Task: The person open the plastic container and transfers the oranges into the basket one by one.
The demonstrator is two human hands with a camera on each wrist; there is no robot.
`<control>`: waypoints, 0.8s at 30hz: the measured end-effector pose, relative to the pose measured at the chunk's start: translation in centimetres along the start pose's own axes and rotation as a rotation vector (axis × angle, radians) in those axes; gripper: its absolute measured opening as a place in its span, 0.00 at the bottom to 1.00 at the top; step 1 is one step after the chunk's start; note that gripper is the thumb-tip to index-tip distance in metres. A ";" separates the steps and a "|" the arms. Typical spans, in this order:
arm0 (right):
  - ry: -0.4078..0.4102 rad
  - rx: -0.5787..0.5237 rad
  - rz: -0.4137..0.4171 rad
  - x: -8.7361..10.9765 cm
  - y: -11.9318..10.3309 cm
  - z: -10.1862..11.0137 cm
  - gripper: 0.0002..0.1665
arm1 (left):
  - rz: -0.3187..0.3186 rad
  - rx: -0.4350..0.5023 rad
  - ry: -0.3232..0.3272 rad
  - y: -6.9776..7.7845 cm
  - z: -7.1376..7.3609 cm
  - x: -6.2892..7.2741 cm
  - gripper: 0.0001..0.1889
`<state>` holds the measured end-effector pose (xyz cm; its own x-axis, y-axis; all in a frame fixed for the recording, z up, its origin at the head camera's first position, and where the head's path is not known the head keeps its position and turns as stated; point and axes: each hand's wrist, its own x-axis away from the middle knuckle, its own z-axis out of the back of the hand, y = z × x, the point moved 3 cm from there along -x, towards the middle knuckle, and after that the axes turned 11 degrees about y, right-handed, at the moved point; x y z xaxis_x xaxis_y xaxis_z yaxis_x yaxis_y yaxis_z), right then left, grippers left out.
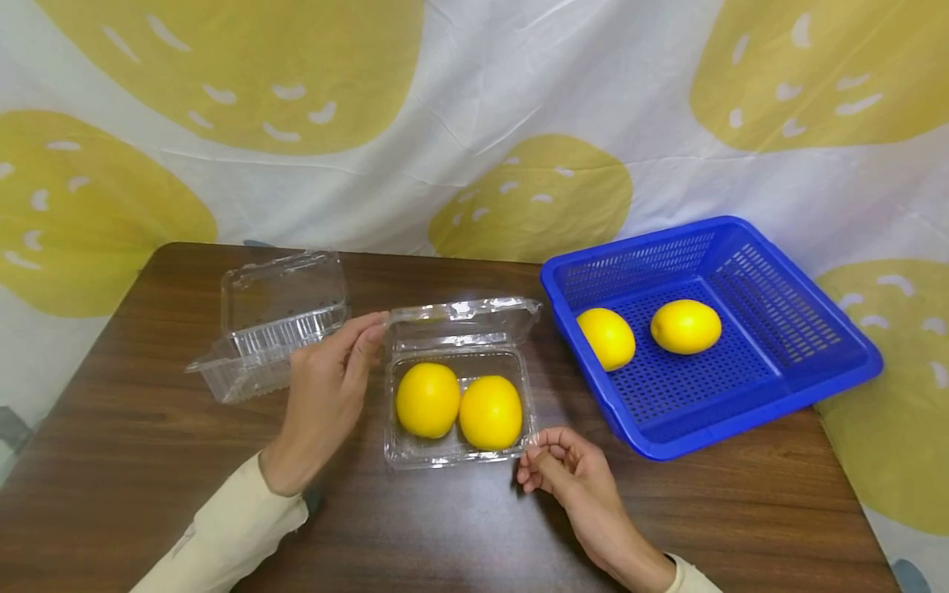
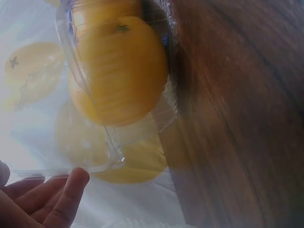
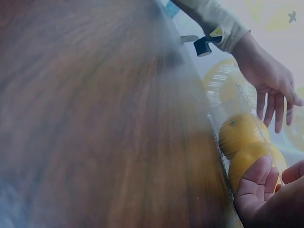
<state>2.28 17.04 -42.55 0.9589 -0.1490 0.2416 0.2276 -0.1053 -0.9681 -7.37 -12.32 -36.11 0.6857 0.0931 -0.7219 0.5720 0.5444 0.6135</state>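
Two yellow-orange oranges sit side by side in a clear plastic clamshell box, whose hinged lid stands raised at the back. My left hand pinches the lid's left corner between thumb and fingers; in the left wrist view the fingers lie along the lid's edge. At the box's front right corner, my right hand grips the rim with curled fingers. In the right wrist view, that hand partly covers the nearer orange.
A second clear clamshell box stands open at the left, holding no fruit. To the right, a blue plastic basket contains two more oranges. The brown wooden table meets a fruit-patterned cloth behind it.
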 end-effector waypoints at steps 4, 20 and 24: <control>-0.002 -0.003 -0.001 0.0 0.0 -0.1 0.07 | 0.037 0.011 -0.008 -0.2 -0.2 0.0 0.11; -0.025 -0.023 0.015 0.0 0.1 0.0 0.08 | 0.199 0.051 -0.074 -1.0 -1.8 0.2 0.17; -0.027 -0.017 0.014 0.0 0.1 0.0 0.08 | 0.229 0.020 -0.111 -1.3 -2.1 0.2 0.19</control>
<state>2.28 17.04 -42.68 0.9663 -0.1238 0.2259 0.2114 -0.1197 -0.9700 -8.90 -11.24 -37.78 0.8428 0.1196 -0.5247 0.4041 0.5033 0.7638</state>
